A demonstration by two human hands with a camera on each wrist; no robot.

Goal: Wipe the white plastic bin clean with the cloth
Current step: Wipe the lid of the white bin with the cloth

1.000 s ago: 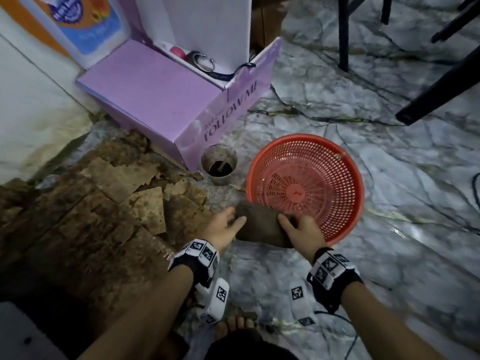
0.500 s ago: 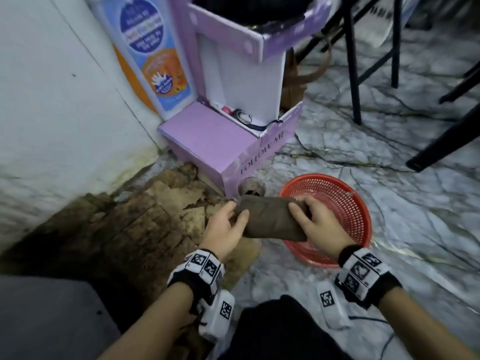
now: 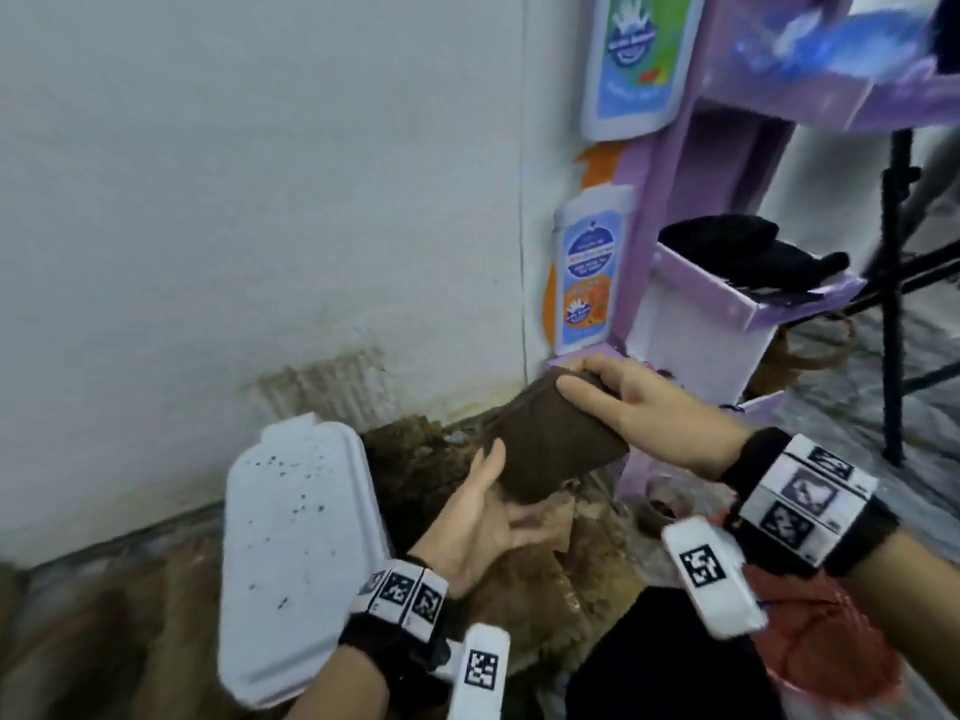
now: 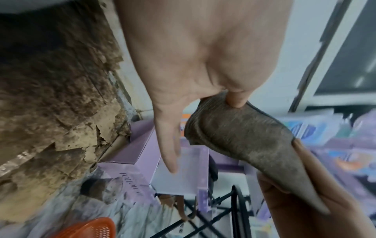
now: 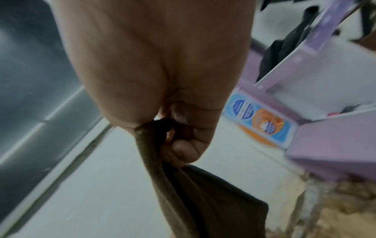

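Note:
A folded brown cloth point(image 3: 550, 439) is held up in the air between both hands. My left hand point(image 3: 488, 506) pinches its near lower end, with the thumb on top, as the left wrist view shows on the cloth point(image 4: 244, 133). My right hand point(image 3: 623, 402) grips the far upper end, and in the right wrist view its fingers point(image 5: 183, 149) are curled round the bunched cloth point(image 5: 193, 201). The white plastic bin point(image 3: 296, 553), speckled with dark spots, stands just left of my left forearm, untouched.
A purple cardboard display stand point(image 3: 691, 324) rises at the right against the white wall point(image 3: 260, 200). Crumbling brown cardboard point(image 3: 571, 605) covers the floor under my hands. A red basket point(image 3: 836, 652) lies at the lower right. Black chair legs point(image 3: 893, 304) stand further right.
Both hands have lifted the cloth up from beside the red basket and carried it leftward. The view has swung up and left, and the white bin has come into sight.

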